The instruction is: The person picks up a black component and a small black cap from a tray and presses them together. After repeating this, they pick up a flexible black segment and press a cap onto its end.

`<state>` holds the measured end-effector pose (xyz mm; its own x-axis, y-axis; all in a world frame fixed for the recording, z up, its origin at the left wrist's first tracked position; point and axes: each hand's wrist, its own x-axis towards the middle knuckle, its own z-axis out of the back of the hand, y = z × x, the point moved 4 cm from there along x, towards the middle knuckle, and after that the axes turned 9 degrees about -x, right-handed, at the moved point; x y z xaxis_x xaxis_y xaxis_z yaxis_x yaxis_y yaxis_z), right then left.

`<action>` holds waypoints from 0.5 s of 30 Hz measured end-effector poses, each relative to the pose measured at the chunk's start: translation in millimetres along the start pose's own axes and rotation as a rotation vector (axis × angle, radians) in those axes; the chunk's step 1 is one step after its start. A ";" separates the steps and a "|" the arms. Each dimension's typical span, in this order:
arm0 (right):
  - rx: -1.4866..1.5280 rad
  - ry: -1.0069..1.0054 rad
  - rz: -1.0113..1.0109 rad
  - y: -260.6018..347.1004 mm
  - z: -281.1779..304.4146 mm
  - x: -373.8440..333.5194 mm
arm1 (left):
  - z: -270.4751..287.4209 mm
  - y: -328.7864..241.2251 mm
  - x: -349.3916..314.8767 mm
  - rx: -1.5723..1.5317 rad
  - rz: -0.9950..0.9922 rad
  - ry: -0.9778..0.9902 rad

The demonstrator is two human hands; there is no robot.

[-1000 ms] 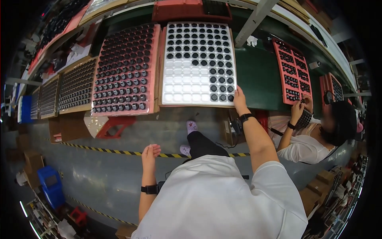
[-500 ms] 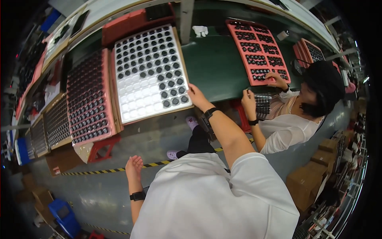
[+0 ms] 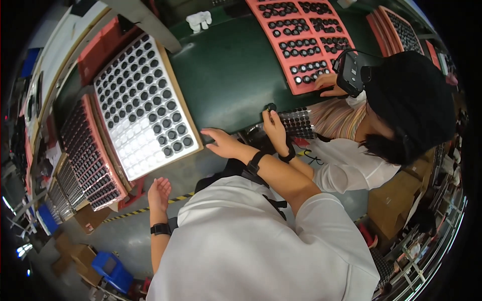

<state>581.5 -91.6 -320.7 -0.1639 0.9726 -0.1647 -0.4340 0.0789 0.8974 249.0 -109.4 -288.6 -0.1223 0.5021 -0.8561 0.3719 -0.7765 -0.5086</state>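
A white tray (image 3: 139, 150) with round pockets lies on the green bench. Black round caps (image 3: 144, 95) fill its far part and a block at its near right; the remaining near pockets hold none. My right hand (image 3: 222, 144) is open just beyond the tray's right edge, fingers spread and nothing in them. Lower down, off the bench edge, my left hand (image 3: 159, 192) hangs open with its palm up and holds nothing. Black bands circle both my wrists.
At the right a person (image 3: 351, 155) in a black cap works at a red tray (image 3: 301, 88) of caps, a clear tray (image 3: 297, 123) beside them. More red trays (image 3: 103, 185) stand at the left. A metal post (image 3: 150, 25) and white gloves (image 3: 199, 21) are behind.
The view has turned right and closer to the co-worker. My right hand has come off the white tray's right edge and its fingers have spread. My left hand stays open.
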 end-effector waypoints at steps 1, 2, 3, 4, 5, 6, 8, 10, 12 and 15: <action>0.056 0.010 -0.009 -2.2 -3.0 3.6 | 0.3 -0.8 -1.4 0.000 0.023 -0.016; 0.112 0.019 -0.017 -3.6 -6.1 5.5 | 1.5 -1.5 -3.5 -0.001 0.046 -0.032; 0.123 0.018 -0.027 -5.6 -4.6 8.7 | 2.3 -1.2 -1.7 0.010 0.053 -0.039; 0.147 0.030 -0.032 -6.8 -3.9 11.6 | 4.2 -0.4 -0.4 0.015 0.066 -0.052; 0.171 0.042 -0.037 -7.6 -3.3 13.7 | 6.8 0.4 0.6 0.019 0.079 -0.064; 0.194 0.056 -0.038 -6.9 -3.2 14.8 | 12.1 1.2 1.1 0.019 0.089 -0.078; 0.199 0.052 -0.043 -5.0 -1.7 15.5 | 23.1 1.6 4.1 0.045 0.104 -0.109; 0.193 0.042 -0.045 -2.2 0.2 16.8 | 35.2 2.1 8.0 0.087 0.126 -0.155; 0.210 0.031 -0.065 -0.6 1.5 18.9 | 38.3 -1.7 9.0 0.095 0.123 -0.158; 0.239 0.005 -0.105 2.1 5.4 16.2 | 40.8 -6.8 13.3 0.110 0.117 -0.156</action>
<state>582.6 -74.5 -319.2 -0.1338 0.9552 -0.2642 -0.2270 0.2299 0.9464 207.3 -112.9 -300.3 -0.2282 0.3479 -0.9094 0.2901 -0.8673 -0.4046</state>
